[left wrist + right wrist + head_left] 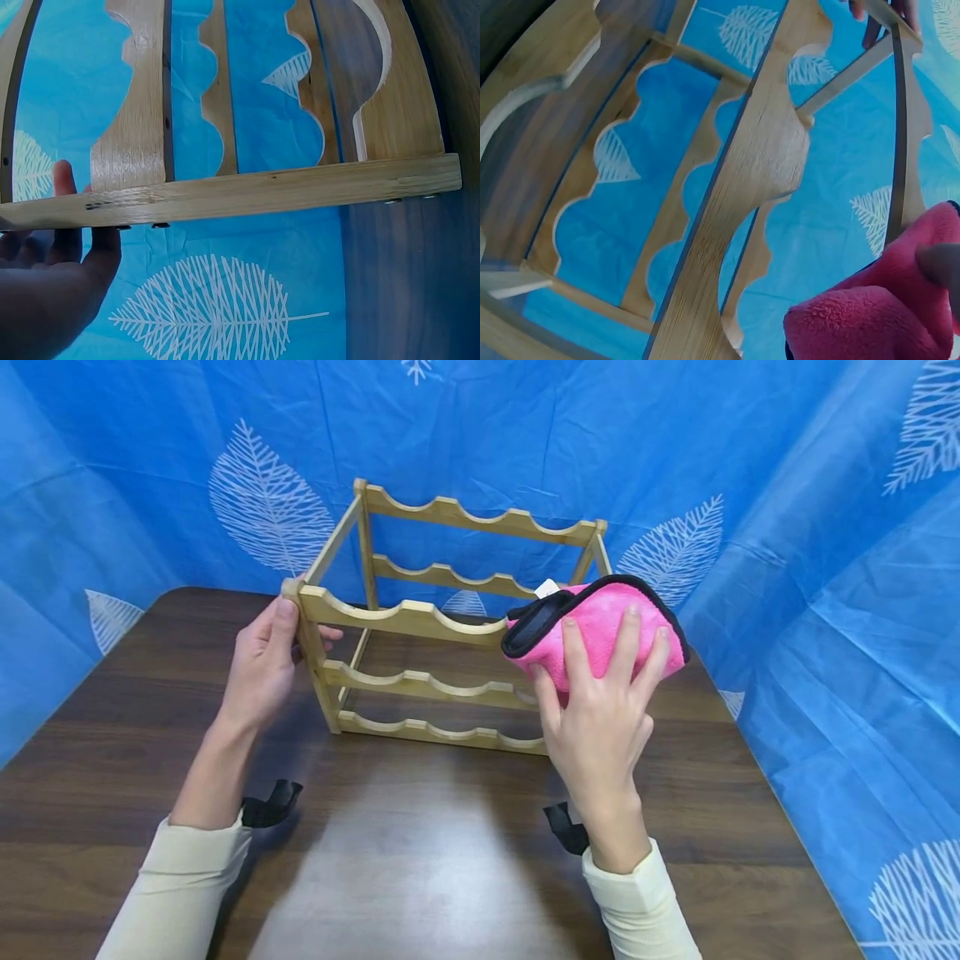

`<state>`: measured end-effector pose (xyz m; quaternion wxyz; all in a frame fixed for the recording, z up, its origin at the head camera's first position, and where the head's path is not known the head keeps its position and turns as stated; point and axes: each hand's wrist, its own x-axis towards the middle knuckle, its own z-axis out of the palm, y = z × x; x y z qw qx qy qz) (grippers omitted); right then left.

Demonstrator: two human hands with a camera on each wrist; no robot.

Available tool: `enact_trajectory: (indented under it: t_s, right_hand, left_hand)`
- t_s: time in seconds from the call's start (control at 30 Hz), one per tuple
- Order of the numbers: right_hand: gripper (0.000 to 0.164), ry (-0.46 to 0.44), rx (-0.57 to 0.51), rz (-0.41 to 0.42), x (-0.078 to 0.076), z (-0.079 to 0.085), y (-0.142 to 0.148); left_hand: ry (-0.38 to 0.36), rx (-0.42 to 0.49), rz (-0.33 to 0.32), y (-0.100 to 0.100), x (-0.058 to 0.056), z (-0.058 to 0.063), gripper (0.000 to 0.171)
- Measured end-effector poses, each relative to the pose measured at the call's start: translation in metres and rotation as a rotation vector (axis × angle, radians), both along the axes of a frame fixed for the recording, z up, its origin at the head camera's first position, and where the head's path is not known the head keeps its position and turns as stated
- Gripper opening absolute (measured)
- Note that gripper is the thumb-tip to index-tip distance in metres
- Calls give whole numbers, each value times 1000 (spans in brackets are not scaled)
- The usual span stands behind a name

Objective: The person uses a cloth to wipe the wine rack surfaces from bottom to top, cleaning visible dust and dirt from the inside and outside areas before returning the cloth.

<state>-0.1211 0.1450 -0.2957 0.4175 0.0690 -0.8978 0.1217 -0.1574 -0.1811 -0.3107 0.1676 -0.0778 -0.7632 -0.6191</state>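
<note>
A light wooden bottle rack (420, 618) with scalloped rails stands upright on the table. At its front left corner post, my left hand (258, 660) grips the wood near the top, thumb in front and fingers behind. My right hand (600, 718) holds a folded pink cloth (600, 627) with black edging against the rack's front right top corner, which the cloth hides. In the right wrist view the cloth (870, 322) lies at the end of the top rail (907, 135). The left wrist view shows the left fingers (64, 180) around the post (262, 191).
The dark wooden table (420, 835) stretches in front of the rack. Behind and to the right hangs a blue curtain (480, 427) with white leaf prints. Black straps (273, 803) stick out at both wrists.
</note>
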Motion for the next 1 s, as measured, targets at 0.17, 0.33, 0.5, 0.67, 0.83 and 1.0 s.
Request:
enact_trajectory:
  t_s: [0.17,0.33,0.5,0.67,0.83,1.0]
  right_hand:
    - [50,53,27,28,-2,-1,-1]
    - [46,32,50,93,-1,1,3]
    - [44,-5,57,134,1,5,2]
    - [44,12,85,126,2,1,-3]
    - [43,51,52,164,1,-1,-6]
    - [47,85,3,233,-1,0,-7]
  left_hand:
    - [44,42,-22,1,-1,-2,43]
    - [50,10,-9,1,-2,-2,43]
    - [46,-2,9,0,-2,-3,42]
    - [39,8,15,-1,-2,-5,42]
    - [40,-5,26,-1,-2,-6,43]
    - [53,-9,20,-2,-3,-6,41]
